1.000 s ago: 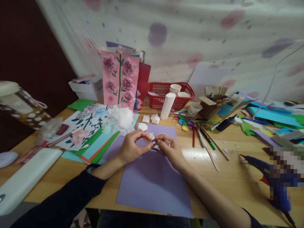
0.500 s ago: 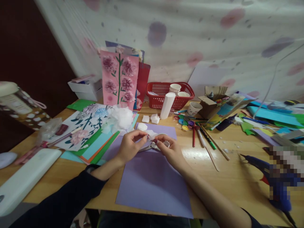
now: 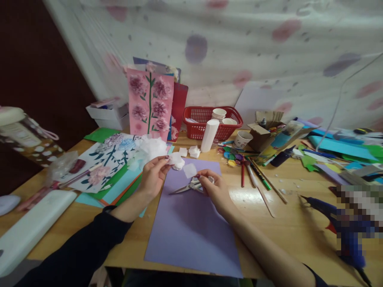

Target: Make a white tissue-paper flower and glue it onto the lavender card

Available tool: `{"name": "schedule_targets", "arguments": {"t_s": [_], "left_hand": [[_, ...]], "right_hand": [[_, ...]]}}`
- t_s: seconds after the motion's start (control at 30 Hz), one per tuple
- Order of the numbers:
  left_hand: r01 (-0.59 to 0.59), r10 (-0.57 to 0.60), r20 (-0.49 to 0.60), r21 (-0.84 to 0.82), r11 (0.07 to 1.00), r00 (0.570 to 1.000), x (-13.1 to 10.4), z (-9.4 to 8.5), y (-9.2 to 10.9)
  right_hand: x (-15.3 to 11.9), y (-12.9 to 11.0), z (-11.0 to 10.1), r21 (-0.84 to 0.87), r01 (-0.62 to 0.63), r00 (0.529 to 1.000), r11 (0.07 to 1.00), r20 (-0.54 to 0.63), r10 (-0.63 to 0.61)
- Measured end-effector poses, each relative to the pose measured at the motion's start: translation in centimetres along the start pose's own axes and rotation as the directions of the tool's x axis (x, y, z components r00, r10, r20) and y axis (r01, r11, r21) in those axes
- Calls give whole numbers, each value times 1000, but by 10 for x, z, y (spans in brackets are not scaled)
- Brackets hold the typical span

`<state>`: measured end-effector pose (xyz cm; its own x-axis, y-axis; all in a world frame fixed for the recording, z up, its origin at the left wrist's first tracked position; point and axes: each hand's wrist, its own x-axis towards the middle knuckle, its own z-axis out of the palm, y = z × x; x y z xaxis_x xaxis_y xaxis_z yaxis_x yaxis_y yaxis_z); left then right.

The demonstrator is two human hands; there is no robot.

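Observation:
My left hand (image 3: 154,177) pinches a thin piece of white tissue (image 3: 173,158) above the top left of the purple sheet (image 3: 194,231). Between the fingertips of my right hand (image 3: 212,185) is a small white tissue square (image 3: 189,170). Silver scissors (image 3: 185,187) lie on the purple sheet, blades pointing left, their handles partly hidden behind my right hand. Small white tissue stacks (image 3: 194,152) rest just beyond the sheet, beside an upright white roll (image 3: 210,136).
A red basket (image 3: 196,129) with paper cups stands at the back. Paint pots (image 3: 231,163), pens and brushes lie right of the sheet, with a blue glue gun (image 3: 323,207) farther right. Pink flower artwork (image 3: 149,104) leans at the back left, behind crumpled white tissue (image 3: 152,148).
My hands have moved apart, the left one going left and slightly up. Each now holds its own piece of tissue, and more of the scissors shows. The view has shifted slightly.

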<state>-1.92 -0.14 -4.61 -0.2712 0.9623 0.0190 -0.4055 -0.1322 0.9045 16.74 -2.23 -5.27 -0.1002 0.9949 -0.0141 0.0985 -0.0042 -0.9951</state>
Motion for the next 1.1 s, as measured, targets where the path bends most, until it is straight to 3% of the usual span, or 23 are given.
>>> {"name": "schedule_targets", "arguments": {"t_s": [0.1, 0.2, 0.4, 0.53, 0.67, 0.77, 0.9, 1.0, 1.1], "left_hand": [[155, -143, 118, -93, 984, 983, -1, 1, 4], [307, -286, 236, -58, 950, 929, -7, 2, 2], [335, -328, 292, 27, 942, 898, -18, 5, -2], [129, -151, 179, 125, 984, 972, -11, 5, 1], [-75, 75, 9, 198, 977, 997, 18, -11, 15], [-186, 230, -91, 347, 919, 969, 43, -35, 26], [-274, 407, -138, 546, 792, 903, 57, -57, 34], [-354, 530, -126, 613, 706, 839, 50, -47, 37], [-523, 623, 31, 577, 628, 782, 28, -21, 42]], "right_hand": [[0, 0, 0, 5, 6, 1000, 1000, -13, -6], [0, 0, 0, -4, 31, 999, 1000, 15, -31], [-4, -4, 2, -15, 111, 990, 994, 91, -110], [-5, -7, 4, 11, 94, 991, 995, 96, -95], [-3, -8, 4, 212, -115, 990, 970, 109, 93], [0, -6, 4, 435, -246, 969, 866, 134, 208], [5, -2, 1, 572, -318, 948, 756, 204, 245], [10, 0, -3, 659, -378, 925, 651, 291, 242], [15, 3, -7, 727, -401, 916, 557, 335, 222]]}}
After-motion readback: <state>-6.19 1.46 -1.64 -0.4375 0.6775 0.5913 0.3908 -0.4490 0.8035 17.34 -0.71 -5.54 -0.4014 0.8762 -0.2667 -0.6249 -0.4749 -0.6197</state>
